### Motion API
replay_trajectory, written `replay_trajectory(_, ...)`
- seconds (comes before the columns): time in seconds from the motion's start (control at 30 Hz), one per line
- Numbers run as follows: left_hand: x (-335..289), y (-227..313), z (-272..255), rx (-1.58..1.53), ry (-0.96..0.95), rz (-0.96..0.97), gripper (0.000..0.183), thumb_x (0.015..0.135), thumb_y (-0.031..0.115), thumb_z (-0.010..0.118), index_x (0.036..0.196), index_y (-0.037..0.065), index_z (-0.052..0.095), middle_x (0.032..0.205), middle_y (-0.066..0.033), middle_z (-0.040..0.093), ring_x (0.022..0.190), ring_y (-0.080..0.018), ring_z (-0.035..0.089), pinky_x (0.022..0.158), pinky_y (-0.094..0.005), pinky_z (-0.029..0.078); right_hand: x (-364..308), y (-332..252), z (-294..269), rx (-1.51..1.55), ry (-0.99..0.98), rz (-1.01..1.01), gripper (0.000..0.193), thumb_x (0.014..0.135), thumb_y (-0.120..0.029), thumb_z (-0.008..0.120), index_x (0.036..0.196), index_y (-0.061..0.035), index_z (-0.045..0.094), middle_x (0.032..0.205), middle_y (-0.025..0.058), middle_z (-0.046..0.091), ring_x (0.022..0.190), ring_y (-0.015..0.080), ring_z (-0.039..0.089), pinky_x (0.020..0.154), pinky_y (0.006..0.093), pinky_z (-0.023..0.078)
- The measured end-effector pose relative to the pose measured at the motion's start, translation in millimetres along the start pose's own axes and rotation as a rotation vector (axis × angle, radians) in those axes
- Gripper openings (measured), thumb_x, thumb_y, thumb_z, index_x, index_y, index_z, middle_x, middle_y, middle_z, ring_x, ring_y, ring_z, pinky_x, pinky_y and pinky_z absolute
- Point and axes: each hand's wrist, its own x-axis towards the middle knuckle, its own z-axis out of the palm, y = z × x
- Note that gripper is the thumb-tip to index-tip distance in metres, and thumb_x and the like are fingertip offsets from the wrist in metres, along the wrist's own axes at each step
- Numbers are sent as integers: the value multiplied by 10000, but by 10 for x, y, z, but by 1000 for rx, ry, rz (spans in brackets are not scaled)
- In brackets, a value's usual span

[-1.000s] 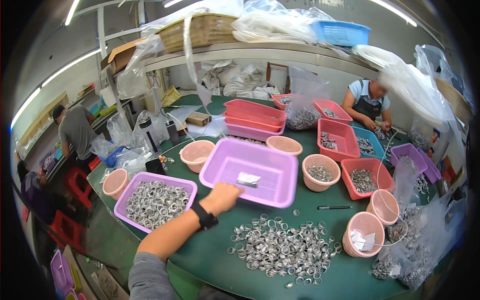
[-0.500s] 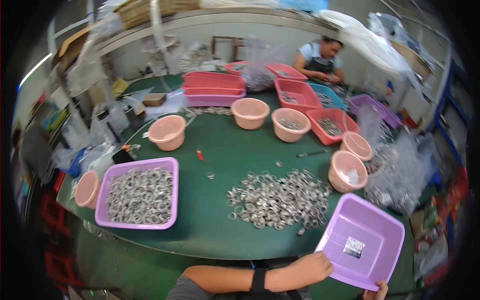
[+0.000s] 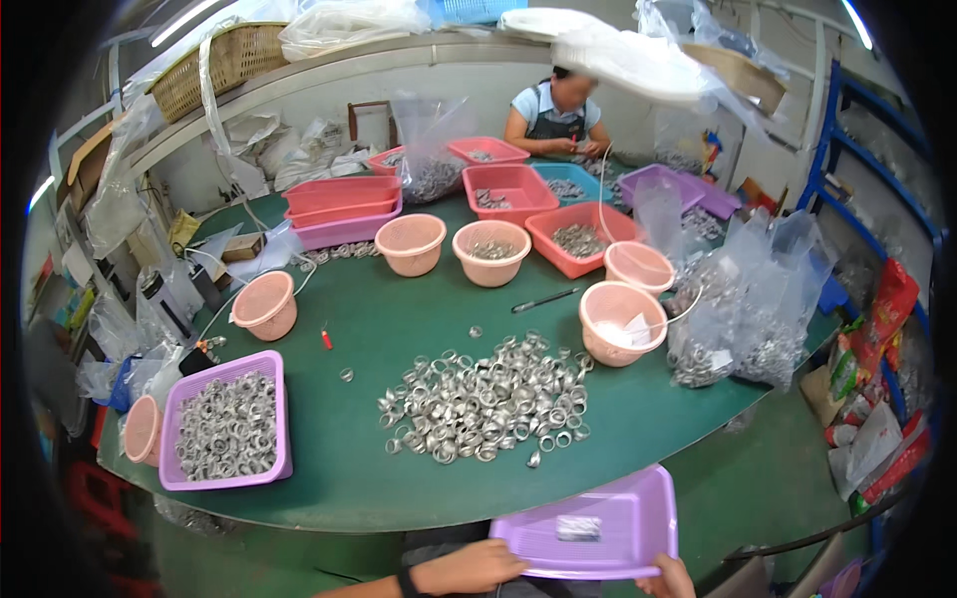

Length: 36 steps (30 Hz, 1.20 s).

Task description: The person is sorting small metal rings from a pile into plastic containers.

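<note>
Gripping a purple tray (image 3: 628, 518) by its near corners at bottom centre, the left hand (image 3: 477, 566) and right hand (image 3: 670, 578) have fingers closed on the rim; uneven tilting could slide its packet (image 3: 578, 528) out, or a bump scatter the central rings (image 3: 488, 399) off the table (image 3: 329, 468). Counted: one packet, six peach bowls (image 3: 411, 249), one pen (image 3: 544, 300); rings, too many.

Between six and seven o'clock, left forearm (image 3: 364, 590) cut off by lower edge. Five o'clock, right hand (image 3: 672, 578) cropped too. Packet (image 3: 578, 528) in purple tray (image 3: 643, 513): markings too small to read. One o'clock, whatever co-worker (image 3: 556, 125) fingers, too small. Nine o'clock, grey shape (image 3: 50, 364) blurred.
</note>
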Motion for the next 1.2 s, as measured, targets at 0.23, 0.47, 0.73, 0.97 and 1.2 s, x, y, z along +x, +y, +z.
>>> replay_trajectory(0.23, -1060, 599, -76, -22, 157, -528, 320, 659, 96, 560, 970, 28, 534, 825, -126, 578, 802, -286, 538, 743, -365, 415, 515, -308, 985, -458, -498, 378, 385, 791, -308, 505, 928, 48, 556, 738, 120, 618, 616, 152, 593, 502, 204, 458)
replay_trajectory(0.47, -868, 170, -761, -203, 590, -388, 246, 704, 134, 597, 933, 47, 567, 788, -77, 554, 736, -232, 546, 662, -338, 435, 678, -1278, 1197, -1056, -92, -376, 303, 793, -293, 546, 705, -4, 563, 586, 113, 579, 524, 284, 562, 519, 360, 440)
replay_trajectory(0.73, 161, -326, -941, 207, 636, -715, 262, 720, 167, 592, 957, 65, 542, 781, -88, 546, 733, -254, 549, 615, -332, 445, 1170, -1027, 1950, -1144, -369, -871, 143, 735, -79, 586, 843, 11, 559, 769, 106, 556, 614, 184, 553, 557, 280, 451)
replay_trajectory(0.97, 290, -473, -757, 246, 663, -782, 166, 736, 123, 565, 873, 38, 528, 682, -96, 547, 631, -255, 556, 550, -339, 448, 1031, -986, 2049, -611, -405, -421, 189, 769, -24, 573, 943, 25, 516, 808, 70, 573, 705, 104, 562, 634, 215, 461)
replay_trajectory(1.2, 315, -441, -812, 236, 689, -851, 75, 734, 109, 560, 733, 41, 528, 655, -95, 552, 610, -248, 562, 526, -336, 443, 1093, -892, 2049, -530, -399, -297, 202, 794, -15, 548, 979, 41, 489, 840, 72, 578, 745, 105, 563, 669, 214, 466)
